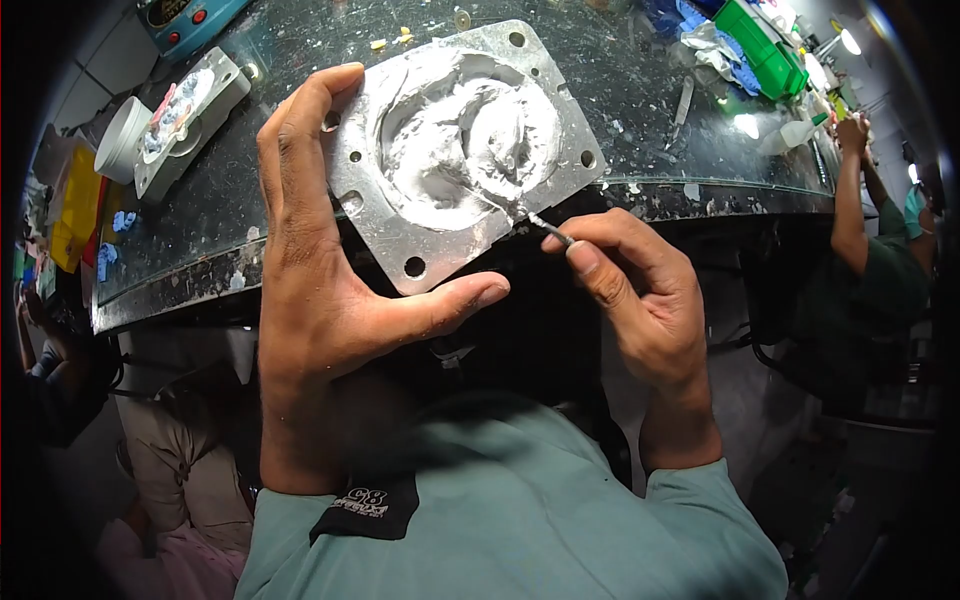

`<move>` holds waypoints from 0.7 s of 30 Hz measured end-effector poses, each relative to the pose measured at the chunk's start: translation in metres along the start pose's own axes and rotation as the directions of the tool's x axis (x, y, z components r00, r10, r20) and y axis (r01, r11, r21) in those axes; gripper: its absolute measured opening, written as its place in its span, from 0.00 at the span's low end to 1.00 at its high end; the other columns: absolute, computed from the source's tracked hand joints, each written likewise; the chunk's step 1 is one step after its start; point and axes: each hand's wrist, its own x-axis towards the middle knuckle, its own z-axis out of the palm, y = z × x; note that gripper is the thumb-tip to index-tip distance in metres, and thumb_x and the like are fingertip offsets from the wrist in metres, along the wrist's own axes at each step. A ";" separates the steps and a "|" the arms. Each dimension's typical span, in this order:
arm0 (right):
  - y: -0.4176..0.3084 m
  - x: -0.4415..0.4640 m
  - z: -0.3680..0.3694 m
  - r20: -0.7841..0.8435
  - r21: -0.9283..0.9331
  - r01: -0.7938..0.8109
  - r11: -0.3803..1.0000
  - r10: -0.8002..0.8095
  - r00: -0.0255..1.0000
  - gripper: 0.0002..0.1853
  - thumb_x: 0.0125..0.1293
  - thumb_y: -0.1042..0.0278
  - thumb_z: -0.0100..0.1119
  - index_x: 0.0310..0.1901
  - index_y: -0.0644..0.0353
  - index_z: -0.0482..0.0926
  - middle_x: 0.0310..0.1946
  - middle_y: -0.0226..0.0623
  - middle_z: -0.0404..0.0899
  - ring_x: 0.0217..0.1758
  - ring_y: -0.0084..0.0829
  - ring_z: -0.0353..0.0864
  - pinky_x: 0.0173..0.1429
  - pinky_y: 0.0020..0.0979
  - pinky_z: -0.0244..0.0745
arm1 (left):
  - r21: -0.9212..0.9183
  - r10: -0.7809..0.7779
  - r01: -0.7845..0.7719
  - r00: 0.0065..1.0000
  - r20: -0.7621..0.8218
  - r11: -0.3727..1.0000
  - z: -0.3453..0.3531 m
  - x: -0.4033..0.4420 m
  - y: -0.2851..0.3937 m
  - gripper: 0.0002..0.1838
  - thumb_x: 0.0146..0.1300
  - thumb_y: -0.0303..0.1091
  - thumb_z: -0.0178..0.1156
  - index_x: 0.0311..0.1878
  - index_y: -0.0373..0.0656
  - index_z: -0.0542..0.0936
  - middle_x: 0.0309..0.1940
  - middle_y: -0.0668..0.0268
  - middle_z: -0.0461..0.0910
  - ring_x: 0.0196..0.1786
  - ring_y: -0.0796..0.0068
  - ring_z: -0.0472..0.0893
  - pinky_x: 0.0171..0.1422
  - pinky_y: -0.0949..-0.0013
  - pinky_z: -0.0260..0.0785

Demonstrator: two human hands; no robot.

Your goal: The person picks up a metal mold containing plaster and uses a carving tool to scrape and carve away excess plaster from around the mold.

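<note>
A square metal mould plate (pixel 390 240) with holes at its corners tilts over the table's near edge. White, paste-like material (pixel 430 150) fills its round middle, with a raised, uneven shape inside. My left hand (pixel 310 220) grips the plate's left side, fingers along that edge and thumb stretched below the bottom corner. Between the thumb and fingers of my right hand (pixel 640 290) is a thin metal modelling tool (pixel 548 228). Its tip meets the white material near the plate's lower right edge; the exact contact is hard to make out.
Another metal mould (pixel 190 125) and a white round tub (pixel 122 140) stand left on the dark, scratched table (pixel 690 160). A green bin (pixel 760 45), crumpled wipes (pixel 715 50) and a squeeze bottle (pixel 795 135) lie right. Another person (pixel 870 240) sits far right.
</note>
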 end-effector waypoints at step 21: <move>0.000 -0.005 0.008 0.064 -0.038 -0.043 0.998 0.046 0.997 0.09 0.81 0.69 0.60 0.51 0.66 0.84 0.38 0.29 0.82 0.34 0.15 0.76 0.38 0.19 0.69 | 0.043 -0.040 0.039 0.999 0.009 0.998 0.002 0.001 0.001 0.64 0.38 0.38 0.81 0.80 0.34 0.56 0.71 0.50 0.66 0.75 0.58 0.69 0.82 0.61 0.59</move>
